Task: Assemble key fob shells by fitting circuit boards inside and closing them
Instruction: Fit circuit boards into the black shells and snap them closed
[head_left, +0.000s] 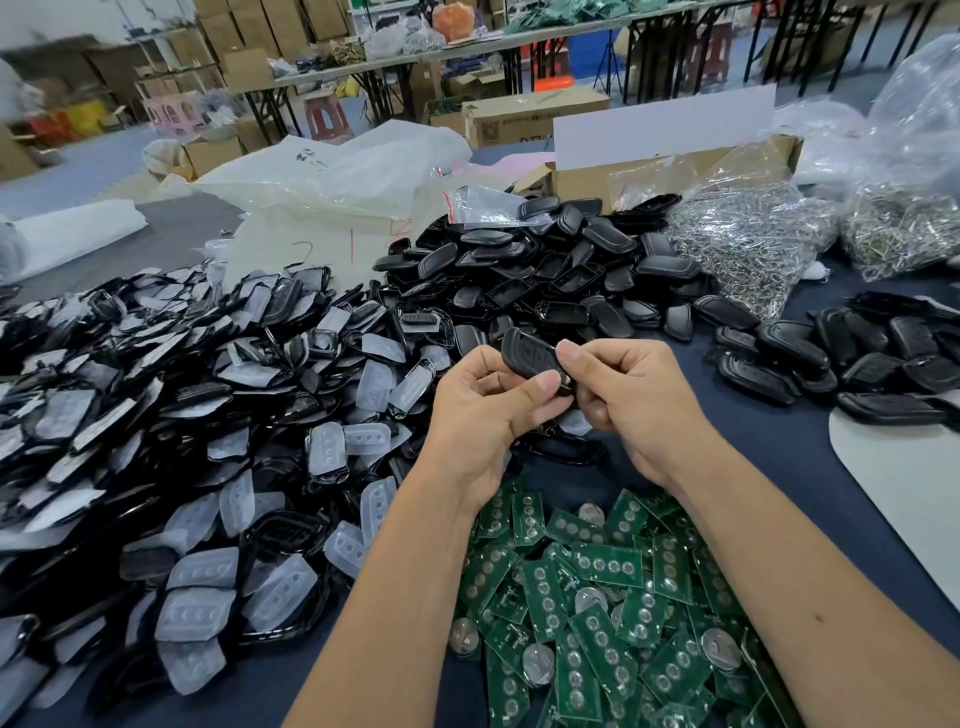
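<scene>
A black key fob shell (530, 356) is held above the table between both hands. My left hand (480, 410) grips its lower end, thumb pressed on the front face. My right hand (631, 400) pinches its right side, thumb on top. A pile of green circuit boards (597, 597) lies near me, under my forearms. Front shells with translucent button pads (197, 431) are heaped to the left. Black back shells (545, 265) are piled beyond my hands. Whether a board sits inside the held fob is hidden.
Black fobs (841, 364) lie in a group at the right, beside a white tray (904, 483). Bags of metal key rings (753, 239) and a cardboard box (649, 166) stand at the back right. Plastic bags (337, 176) lie at the back left.
</scene>
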